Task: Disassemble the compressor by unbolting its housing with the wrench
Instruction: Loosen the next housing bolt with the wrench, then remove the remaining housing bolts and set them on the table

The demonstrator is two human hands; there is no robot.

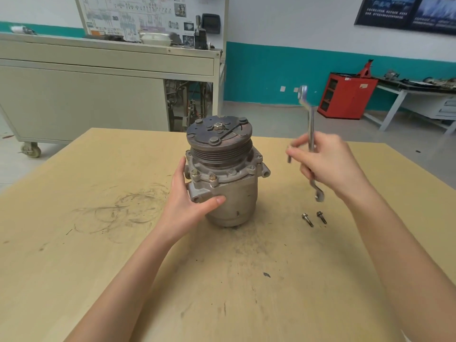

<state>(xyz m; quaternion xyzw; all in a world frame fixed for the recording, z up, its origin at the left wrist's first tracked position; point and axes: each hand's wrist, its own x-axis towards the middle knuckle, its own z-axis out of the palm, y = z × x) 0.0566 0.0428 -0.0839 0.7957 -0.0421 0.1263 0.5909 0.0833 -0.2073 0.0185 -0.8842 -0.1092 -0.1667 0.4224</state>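
Compressor (229, 183) stood upright mid worktop (98, 243), clutch plate (218, 134) on top. Left hand (187, 206) wrapped its left side, thumb pressed on the housing front, fingers out of sight behind. Its grip was closed on the body, steadying it.

Right hand (328, 166) was up off the worktop, right of the compressor and apart from it. Its grip curled round the shank of the wrench (311, 129), which stood near vertical, one end high and the other hanging below the palm. Thumb and forefinger also seemed to pinch a small dark piece (289, 159), likely a bolt; it was blurred, so not sure. Two loose bolts (307, 219) lay on the worktop just under the wrench's lower end. Flange bolts (212, 178) sat in the housing rim at the front.

Judged step: set the pinched piece down, then go for the next flange bolt. To do it well:
- Lay the piece beside the loose bolts so nothing rolls off.
- Seat the wrench end square and full on the head before pulling.
- Brace hard with the left hand, since the compressor looked unclamped.
- Turn the body to bring far bolts round rather than reach over.

Hard to see:
- The rear flange and the bolt count there were hidden.
- The wrench ends were motion-blurred, type unclear.
- The right forearm was cut off by the frame edge.
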